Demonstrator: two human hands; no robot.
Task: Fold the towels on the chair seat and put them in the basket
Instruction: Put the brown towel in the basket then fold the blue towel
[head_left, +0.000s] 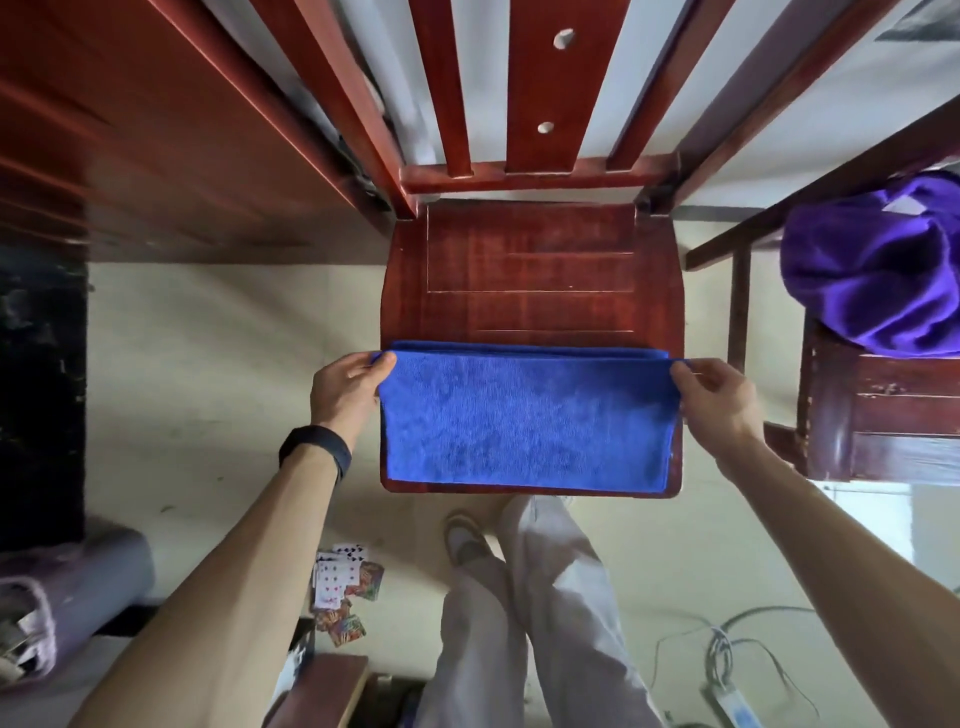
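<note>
On the chair seat (530, 260), a folded blue towel (524, 426).
Left hand (348, 389) and right hand (717, 400) each pinch a far corner.

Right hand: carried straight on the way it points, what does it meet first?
The right hand, pinching a far corner of the blue towel, points forward and inward. It would probably meet the bare chair seat first, then the backrest rail. Its height is unclear.
</note>
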